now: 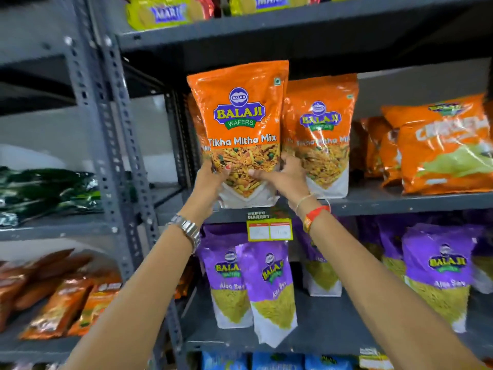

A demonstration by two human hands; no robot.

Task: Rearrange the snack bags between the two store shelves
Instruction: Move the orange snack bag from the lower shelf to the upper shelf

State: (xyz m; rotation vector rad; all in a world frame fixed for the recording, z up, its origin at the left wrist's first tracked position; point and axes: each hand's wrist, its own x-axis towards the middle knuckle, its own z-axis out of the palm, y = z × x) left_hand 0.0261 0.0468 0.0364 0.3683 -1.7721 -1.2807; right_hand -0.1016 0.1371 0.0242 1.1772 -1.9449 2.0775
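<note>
Setting: a shop aisle with grey slotted-metal racks; the right rack (400,201) fills most of the view, and a second rack (53,231) stands just to its left.
Held bag: an orange Tikha Mitha Mix bag (241,124), upright with a slight lean, its white bottom edge at the front lip of the middle shelf.
Left hand (210,180): closed around the lower left edge of that bag, thumb across the printed snack picture; a metal watch (186,231) sits on the wrist.
Right hand (282,177): gripping the lower right edge of the same bag, thumb on the front; a red band (316,214) and a thin thread circle the wrist.
Neighbour bag: a second orange Tikha Mitha Mix bag (322,137) stands upright just behind and to the right, touching the held one.
Same shelf, far right: orange puffed packets (437,145), blurred, so their lettering cannot be read with certainty.
Shelf edge: a yellow-framed price tag (269,229) hangs below the held bag.
Shelf below: purple Aloo Sev bags (269,289) stand in a loose row, one tilted forward at the front.
Top shelf: yellow biscuit packs (165,13).
Left rack: dark green packets (48,190) lie on one level, orange-brown packets (61,297) on the level beneath.
Bottom edge: blue packets (277,361) are partly cut off.
</note>
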